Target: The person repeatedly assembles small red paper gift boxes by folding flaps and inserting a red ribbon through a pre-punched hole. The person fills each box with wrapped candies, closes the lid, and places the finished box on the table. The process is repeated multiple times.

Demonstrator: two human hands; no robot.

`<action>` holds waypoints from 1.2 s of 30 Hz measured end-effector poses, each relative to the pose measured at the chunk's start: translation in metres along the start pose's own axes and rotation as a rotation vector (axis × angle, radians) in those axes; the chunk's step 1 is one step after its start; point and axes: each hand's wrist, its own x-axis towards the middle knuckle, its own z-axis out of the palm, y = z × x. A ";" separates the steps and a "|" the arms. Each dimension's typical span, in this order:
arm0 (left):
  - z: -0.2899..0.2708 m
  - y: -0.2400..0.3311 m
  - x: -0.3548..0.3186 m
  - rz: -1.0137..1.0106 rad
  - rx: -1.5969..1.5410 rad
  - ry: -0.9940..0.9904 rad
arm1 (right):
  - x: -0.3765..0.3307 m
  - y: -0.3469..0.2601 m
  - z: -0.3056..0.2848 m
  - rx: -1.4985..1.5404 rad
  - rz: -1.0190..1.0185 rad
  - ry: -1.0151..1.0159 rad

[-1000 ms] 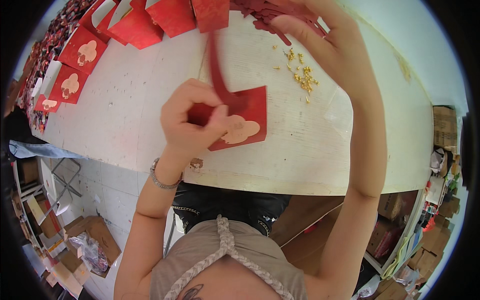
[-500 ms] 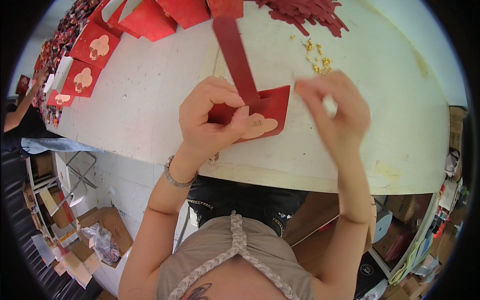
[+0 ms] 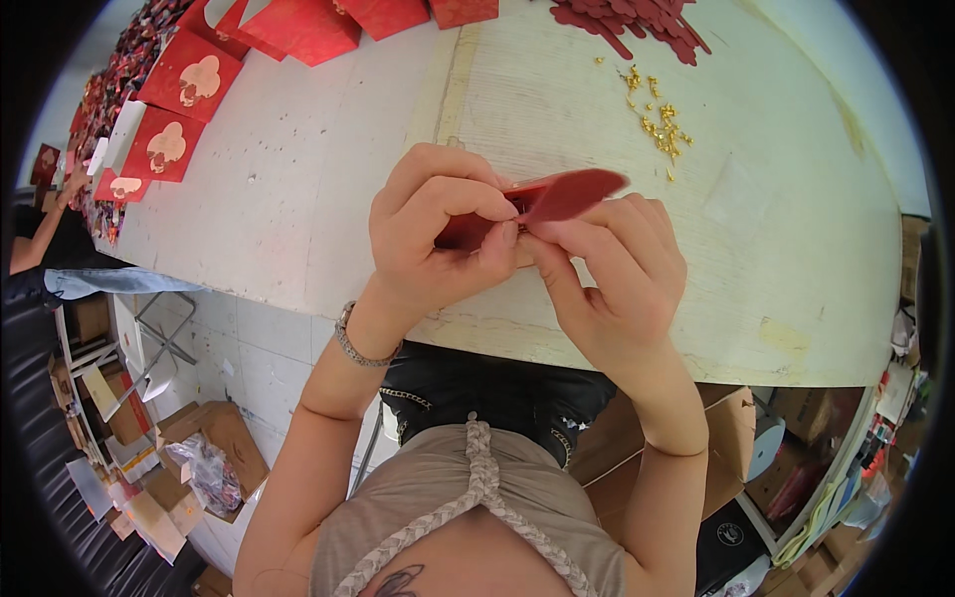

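Between my hands is a small red paper box, its inside partly showing. My left hand is closed, pinching the box's edge between thumb and forefinger. A dark red strap handle with a rounded end tilts to the right above the box. My right hand is closed too, its fingertips pressed together at the strap's base, right beside my left thumb. Whatever is between those right fingertips is hidden. Beyond my right hand lie several small gold paper fasteners scattered on the table.
Finished-looking red boxes with pale flower-shaped patches line the table's far left. A heap of dark red straps lies at the back. A co-worker's arm shows at far left; cardboard boxes stand on the floor.
My right hand has come in from the right to meet my left at the box. The strap, upright before, now tips right, and the box has turned so its pale patch is hidden.
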 end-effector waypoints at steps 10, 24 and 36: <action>-0.001 -0.001 -0.008 -0.036 -0.115 0.021 | 0.006 -0.015 -0.005 -0.044 0.086 -0.094; -0.031 0.027 0.061 0.474 0.528 -0.449 | 0.004 0.011 0.002 0.240 0.058 -0.087; -0.026 0.010 0.087 -0.091 0.359 -0.803 | -0.004 0.010 0.004 0.264 0.057 -0.027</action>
